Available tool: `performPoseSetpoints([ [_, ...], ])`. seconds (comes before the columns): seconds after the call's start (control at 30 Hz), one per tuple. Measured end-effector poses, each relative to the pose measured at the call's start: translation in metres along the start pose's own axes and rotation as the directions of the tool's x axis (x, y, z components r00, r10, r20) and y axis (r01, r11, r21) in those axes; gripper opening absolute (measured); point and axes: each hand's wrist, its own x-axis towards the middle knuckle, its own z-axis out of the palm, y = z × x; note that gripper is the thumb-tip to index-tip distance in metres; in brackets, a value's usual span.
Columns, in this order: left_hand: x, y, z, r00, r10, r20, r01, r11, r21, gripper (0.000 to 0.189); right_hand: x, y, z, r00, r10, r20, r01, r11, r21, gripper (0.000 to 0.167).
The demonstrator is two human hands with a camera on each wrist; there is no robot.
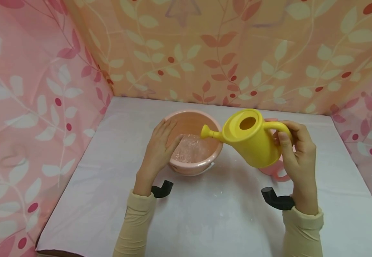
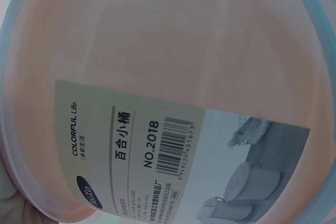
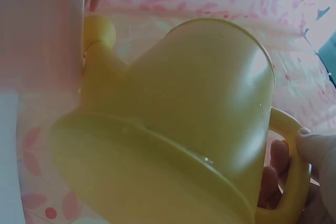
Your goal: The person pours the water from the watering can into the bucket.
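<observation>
A yellow watering can [image 1: 253, 142] is held up by its loop handle in my right hand [image 1: 298, 153], fingers curled round it. It tilts left, with its spout over the right rim of a pink bucket [image 1: 192, 166]. Rippled water [image 1: 190, 148] covers the bucket's bottom. My left hand [image 1: 160, 148] rests at the bucket's left rim, fingers extended and thumb over the inside. In the left wrist view, the bucket's printed label [image 2: 157, 156] fills the lower part. From the right wrist view, the can's underside shows, with fingers [image 3: 315, 150] at its handle.
Partly hidden behind the watering can, a pink cup [image 1: 277, 171] with a handle stands on the white-covered table [image 1: 218, 221]. Small water drops dot the cover near the bucket. Leaf-patterned cloth [image 1: 186, 53] hangs at the back and both sides.
</observation>
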Motion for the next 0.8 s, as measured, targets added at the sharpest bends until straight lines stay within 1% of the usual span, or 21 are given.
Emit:
performPoseSetpoints([
  [0.4, 0.0008, 0.0005, -0.0002, 1.000, 0.005, -0.001, -0.005, 1.000, 0.002, 0.058, -0.0009, 0.0028, 0.0001, 1.000, -0.013, -0.009, 0.014, 0.999, 0.031, 0.026],
  [0.6, 0.0007, 0.0014, -0.0005, 1.000, -0.006, 0.006, 0.006, 1.000, 0.004, 0.058, -0.0012, 0.0017, -0.0019, 1.000, 0.003, -0.004, -0.003, 1.000, -0.005, 0.025],
  [0.8, 0.0007, 0.0006, 0.0005, 1.000, -0.005, 0.000, 0.005, 1.000, -0.008, 0.056, -0.0001, 0.0011, -0.0036, 1.000, -0.004, 0.002, 0.004, 1.000, -0.022, 0.025],
])
